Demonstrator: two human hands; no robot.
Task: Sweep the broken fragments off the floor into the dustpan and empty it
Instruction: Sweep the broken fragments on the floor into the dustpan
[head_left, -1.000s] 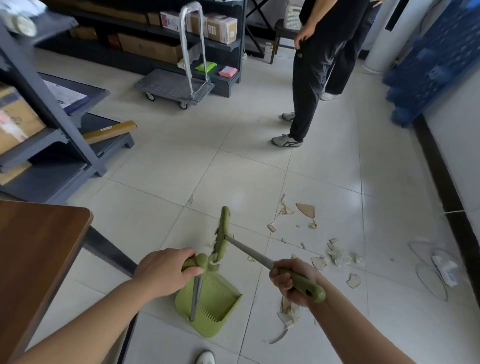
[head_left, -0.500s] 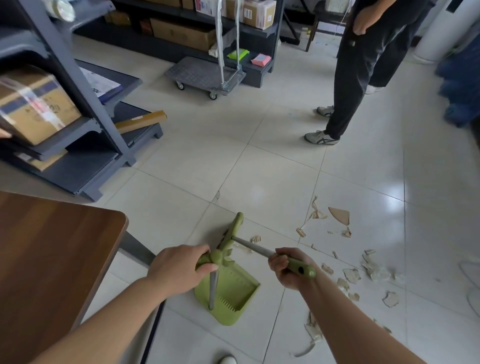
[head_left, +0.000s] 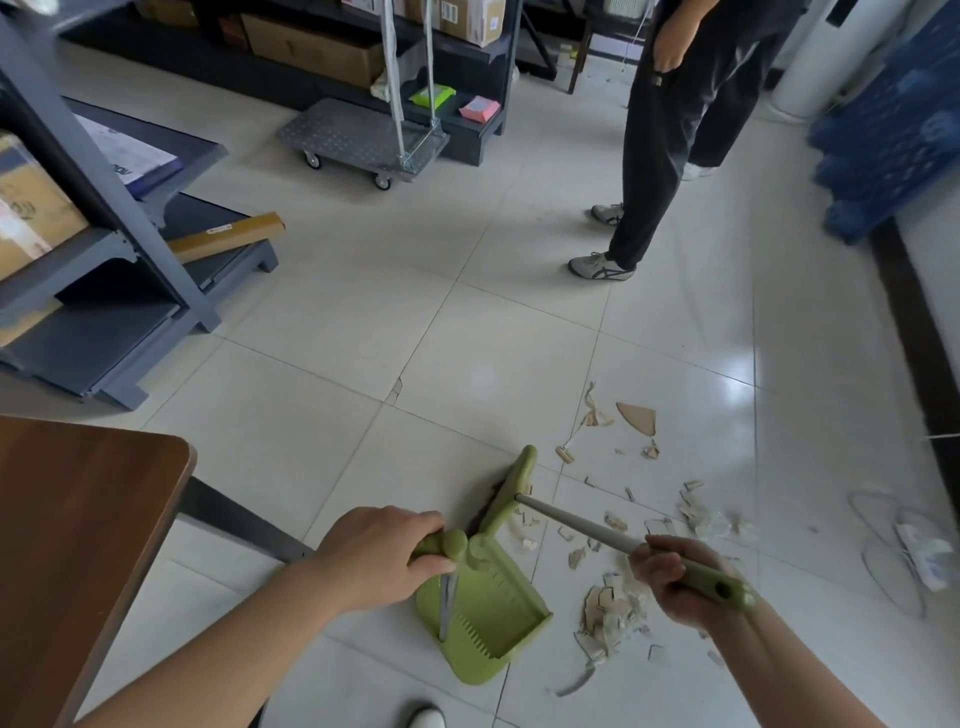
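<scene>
The left hand (head_left: 376, 558) was closed around the green top of the dustpan's handle, its grip clamped on it; the dustpan (head_left: 488, 621) stood on the pale tiled floor (head_left: 322, 467) near the viewer, its tray showing no pieces inside; the right hand (head_left: 675, 574) had its grip wrapped tight on the green end of the broom (head_left: 571, 525), whose grey shaft ran left and away to the green head set just beyond the dustpan; the broken fragments (head_left: 613, 608) lay loose on the floor to the right of the dustpan, one heap just beside its right edge and others scattered farther off; on far shelves (head_left: 467, 47) cardboard boxes (head_left: 311, 49) sat; a wooden tabletop (head_left: 78, 545) filled the near left; a second person (head_left: 675, 130) stood beyond.
</scene>
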